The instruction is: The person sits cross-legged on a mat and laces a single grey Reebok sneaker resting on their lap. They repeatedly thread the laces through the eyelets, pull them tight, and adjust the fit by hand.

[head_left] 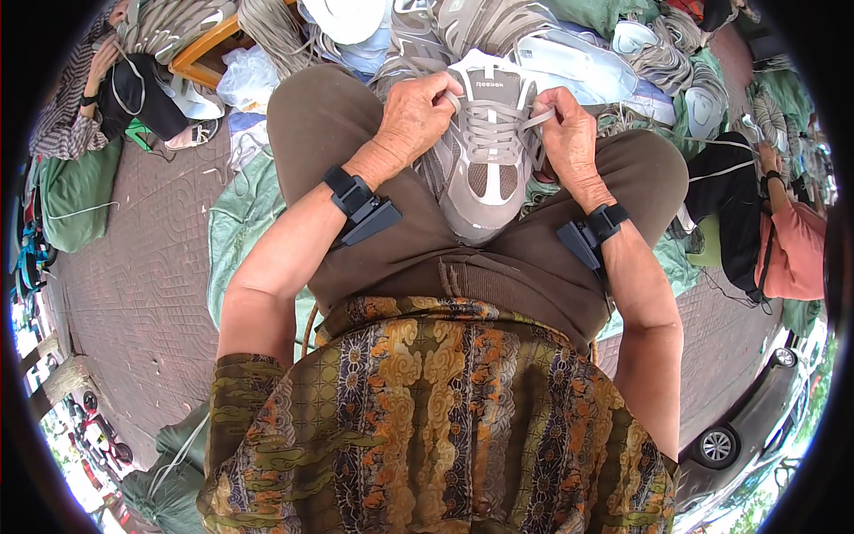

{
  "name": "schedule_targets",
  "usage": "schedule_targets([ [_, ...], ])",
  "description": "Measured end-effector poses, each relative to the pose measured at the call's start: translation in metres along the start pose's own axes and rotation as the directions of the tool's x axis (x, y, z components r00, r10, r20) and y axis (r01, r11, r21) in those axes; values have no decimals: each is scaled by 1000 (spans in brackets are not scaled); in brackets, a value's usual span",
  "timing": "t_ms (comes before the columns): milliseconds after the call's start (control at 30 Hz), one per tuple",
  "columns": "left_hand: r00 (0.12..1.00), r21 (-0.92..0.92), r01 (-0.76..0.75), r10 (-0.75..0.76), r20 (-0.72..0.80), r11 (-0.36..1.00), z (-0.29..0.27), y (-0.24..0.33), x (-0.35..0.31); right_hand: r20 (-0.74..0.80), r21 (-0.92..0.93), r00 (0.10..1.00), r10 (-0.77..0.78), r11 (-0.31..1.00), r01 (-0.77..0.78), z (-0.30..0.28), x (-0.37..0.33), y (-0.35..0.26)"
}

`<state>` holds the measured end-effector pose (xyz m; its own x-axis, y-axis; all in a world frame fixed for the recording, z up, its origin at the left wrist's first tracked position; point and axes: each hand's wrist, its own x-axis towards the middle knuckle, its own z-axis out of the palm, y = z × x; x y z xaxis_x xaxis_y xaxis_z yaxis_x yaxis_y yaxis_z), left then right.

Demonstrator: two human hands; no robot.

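Observation:
A grey sneaker with white trim stands between my knees, its toe pointing toward me. Its grey shoelace criss-crosses the front below the tongue. My left hand is closed at the upper left of the shoe, pinching one side of the lace. At the upper right, my right hand pinches the other side between thumb and fingers. A stretch of lace runs from the eyelets to each hand. The inside of the shoe is mostly out of sight.
Beyond my knees lie heaped grey shoe uppers, bundled laces and pale blue-white pieces. An orange-brown wooden frame stands at the far left. Co-workers sit left and right. A green sack rests on the paving.

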<state>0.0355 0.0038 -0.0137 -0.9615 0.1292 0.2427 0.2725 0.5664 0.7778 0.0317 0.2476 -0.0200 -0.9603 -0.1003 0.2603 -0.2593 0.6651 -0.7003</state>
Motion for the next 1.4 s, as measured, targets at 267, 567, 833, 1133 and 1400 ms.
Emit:
schedule_targets([
  [267,996,11,-66,65,66,998,-1,5,-3,82,-308,953,-290,903,301,-4,2,-10],
  [567,998,8,-64,64,-8,998,-3,9,-2,67,-179,981,-184,965,194,-8,4,-5],
  [833,992,7,-118,119,-47,993,-2,7,1,81,-162,981,-176,969,187,-9,5,-5],
  [1133,983,57,-181,183,-31,982,1,5,5,73,-173,978,-196,963,206,-7,5,-4],
  [1400,928,277,-343,278,248,898,-1,24,22,95,-190,979,-179,962,195,-6,5,-8],
])
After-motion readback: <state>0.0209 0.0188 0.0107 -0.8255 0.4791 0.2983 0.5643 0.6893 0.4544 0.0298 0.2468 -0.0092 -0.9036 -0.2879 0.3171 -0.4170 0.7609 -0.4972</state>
